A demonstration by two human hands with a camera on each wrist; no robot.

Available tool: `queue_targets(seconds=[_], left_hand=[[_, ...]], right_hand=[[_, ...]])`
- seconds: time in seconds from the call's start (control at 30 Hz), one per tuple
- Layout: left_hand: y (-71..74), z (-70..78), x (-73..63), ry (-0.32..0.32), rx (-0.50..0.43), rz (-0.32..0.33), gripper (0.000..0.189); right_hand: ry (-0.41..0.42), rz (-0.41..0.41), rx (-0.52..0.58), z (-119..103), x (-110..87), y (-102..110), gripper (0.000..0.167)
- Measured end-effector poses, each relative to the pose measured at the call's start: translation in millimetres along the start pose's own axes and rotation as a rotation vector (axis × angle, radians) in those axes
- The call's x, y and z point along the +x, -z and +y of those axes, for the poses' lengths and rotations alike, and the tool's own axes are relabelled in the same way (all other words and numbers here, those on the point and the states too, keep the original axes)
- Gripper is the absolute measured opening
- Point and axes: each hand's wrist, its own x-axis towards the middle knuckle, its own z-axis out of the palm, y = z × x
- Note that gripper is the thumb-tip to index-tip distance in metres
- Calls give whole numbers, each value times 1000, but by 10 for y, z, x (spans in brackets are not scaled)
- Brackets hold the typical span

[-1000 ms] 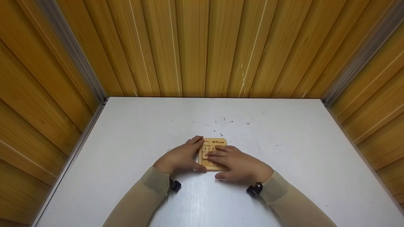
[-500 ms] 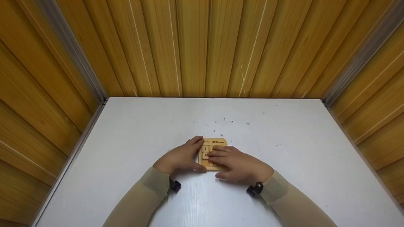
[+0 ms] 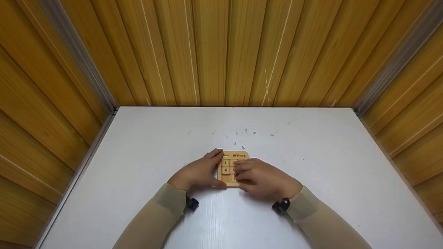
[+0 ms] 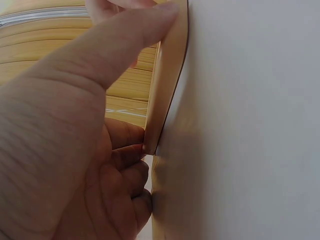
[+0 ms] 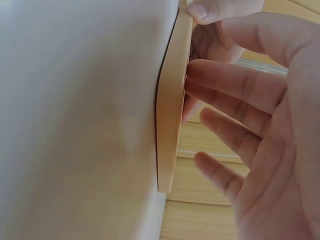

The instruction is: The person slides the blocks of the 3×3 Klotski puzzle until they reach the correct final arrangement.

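Observation:
A wooden number slide puzzle (image 3: 230,154) lies flat on the white table. Its visible tiles include the 1 (image 3: 225,162) and the 4 (image 3: 225,169), with a bare slot at the near left corner. My left hand (image 3: 197,173) grips the frame's left side, thumb at the near corner and fingers at the far one. In the left wrist view, that thumb presses on the puzzle's edge (image 4: 170,65). My right hand (image 3: 266,178) is over the right half, hiding several tiles. In the right wrist view its fingers are loosely bent, two fingertips right at the tile face.
The white table (image 3: 155,138) has small dark scuffs beyond the puzzle. Wood-patterned panels (image 3: 211,52) enclose it at the back and both sides. A black wrist camera mount (image 3: 281,206) sits at the right wrist, another (image 3: 192,204) at the left.
My right hand has drawn slightly to the right and its fingers are more bent, exposing the 4 fully and part of the 5. The left hand and the frame have stayed put.

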Motion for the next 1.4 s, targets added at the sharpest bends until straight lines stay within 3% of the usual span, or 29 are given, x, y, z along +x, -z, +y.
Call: queue_targets(seconds=[0.47, 0.83, 1.13, 1.4], left_hand=[[14, 11, 9, -18, -3, 4, 131], [33, 29, -3, -3, 10, 0, 130], [29, 0, 2, -30, 0, 7, 131], [8, -3, 1, -7, -8, 1, 133]], right_hand=[[-12, 3, 10, -22, -21, 42, 22], [-51, -33, 39, -47, -13, 34, 26], [-24, -39, 32, -52, -18, 22, 30], [-26, -65, 57, -59, -25, -4, 37]])
